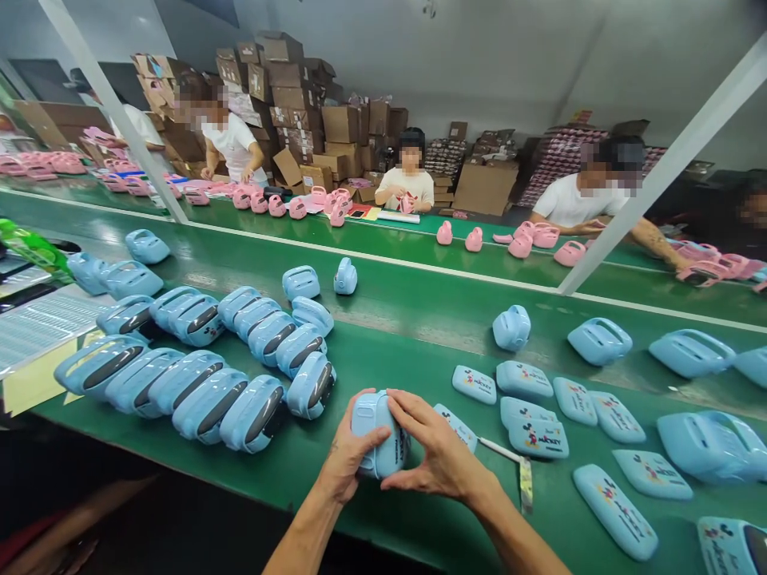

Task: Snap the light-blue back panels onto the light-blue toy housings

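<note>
Above the near edge of the green bench, a light blue plastic casing (pixel 368 415) with a printed cartoon-mouse panel is tilted between both hands. My left hand (pixel 347 451) wraps around its left side, thumb across the front. My right hand (pixel 440 447) grips the panel side, with fingertips at the top edge and the thumb low. Right of it lie several loose printed light blue panels (pixel 539 435), one of them (pixel 455 427) partly behind my right hand. A thin white stick-like tool (pixel 500 451) with a patterned strip at its end rests near that hand.
Rows of blue casings with dark fronts (pixel 204 399) stand to the left. More blue casings (pixel 599 339) sit along the right of the green belt (pixel 407 299). White posts (pixel 659 160) rise beyond. Across the line, several people handle pink casings (pixel 335 208) before stacked cartons (pixel 293 96).
</note>
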